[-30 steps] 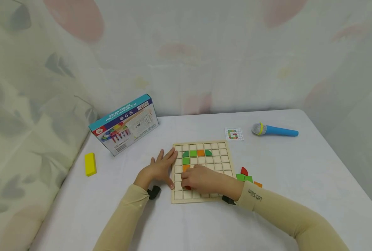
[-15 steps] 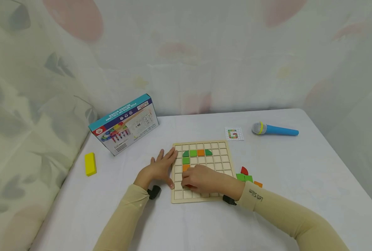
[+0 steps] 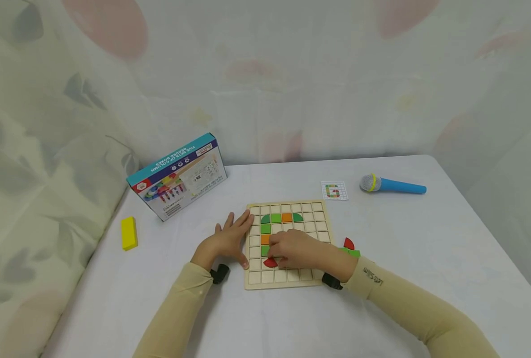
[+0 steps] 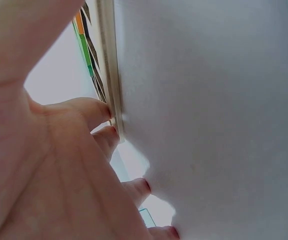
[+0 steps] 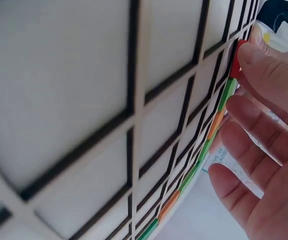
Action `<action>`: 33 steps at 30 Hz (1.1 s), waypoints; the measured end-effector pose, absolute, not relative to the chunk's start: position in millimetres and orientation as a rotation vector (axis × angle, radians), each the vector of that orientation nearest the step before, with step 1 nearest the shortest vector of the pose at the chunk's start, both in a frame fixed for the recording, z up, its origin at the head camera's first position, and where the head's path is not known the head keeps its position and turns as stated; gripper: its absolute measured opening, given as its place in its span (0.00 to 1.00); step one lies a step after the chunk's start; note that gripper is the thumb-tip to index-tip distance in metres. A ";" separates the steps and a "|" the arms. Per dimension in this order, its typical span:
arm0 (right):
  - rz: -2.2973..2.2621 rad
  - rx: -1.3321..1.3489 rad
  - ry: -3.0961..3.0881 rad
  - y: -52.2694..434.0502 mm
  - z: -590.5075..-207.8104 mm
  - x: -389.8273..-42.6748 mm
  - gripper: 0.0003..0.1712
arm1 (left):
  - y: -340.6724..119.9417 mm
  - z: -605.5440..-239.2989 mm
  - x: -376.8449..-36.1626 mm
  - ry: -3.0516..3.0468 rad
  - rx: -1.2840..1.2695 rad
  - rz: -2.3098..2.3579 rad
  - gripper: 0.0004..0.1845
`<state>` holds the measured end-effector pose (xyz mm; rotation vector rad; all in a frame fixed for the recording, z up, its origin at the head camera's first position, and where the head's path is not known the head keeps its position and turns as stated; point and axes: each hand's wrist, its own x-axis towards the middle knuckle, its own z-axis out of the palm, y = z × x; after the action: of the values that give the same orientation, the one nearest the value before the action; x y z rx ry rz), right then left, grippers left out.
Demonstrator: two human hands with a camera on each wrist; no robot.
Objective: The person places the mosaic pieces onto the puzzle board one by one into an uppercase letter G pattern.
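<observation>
A wooden grid board (image 3: 255,278) lies on the table with green and orange tiles set along a top row and down a left column. Below the lowest green square (image 3: 265,251) sits a red quarter-round tile (image 3: 270,262). My right hand (image 3: 294,248) is over the board beside it. In the right wrist view the right thumb (image 5: 256,57) touches the red tile, while the other fingers are loosely bent and apart from it. My left hand (image 3: 227,241) rests spread at the board's left edge, its fingertips and thumb touching the frame.
Right of the board lie another red tile (image 3: 349,243) and green tiles (image 3: 354,253), partly behind the right forearm. A pattern card (image 3: 334,190) and a blue toy microphone (image 3: 395,185) are farther back. On the left stand a printed box (image 3: 180,179) and a yellow block (image 3: 129,233).
My right hand has shifted right and slightly back, uncovering the lowest green square and the red tile. The right sleeve now hides the loose orange tile. My left hand has stayed put.
</observation>
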<state>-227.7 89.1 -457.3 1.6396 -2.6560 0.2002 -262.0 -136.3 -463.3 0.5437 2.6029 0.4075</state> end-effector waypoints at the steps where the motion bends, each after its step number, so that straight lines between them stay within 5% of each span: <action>1: 0.202 1.639 -2.651 88.3 -457.7 -227.7 0.10 | -136.3 -463.5 -262.0 2.603 0.544 0.409 0.71; 20: 0.049 1.463 -2.787 74.0 -456.5 -221.4 0.09 | -137.2 -466.9 -264.8 2.600 0.546 0.397 0.72; 33: 0.128 1.655 -2.649 68.7 -459.4 -219.8 0.03 | -136.6 -465.1 -264.5 2.604 0.539 0.362 0.72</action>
<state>-219.8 68.7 -459.4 1.6553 -2.6493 0.1283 -264.5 -136.6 -465.1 0.5394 2.6041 0.3622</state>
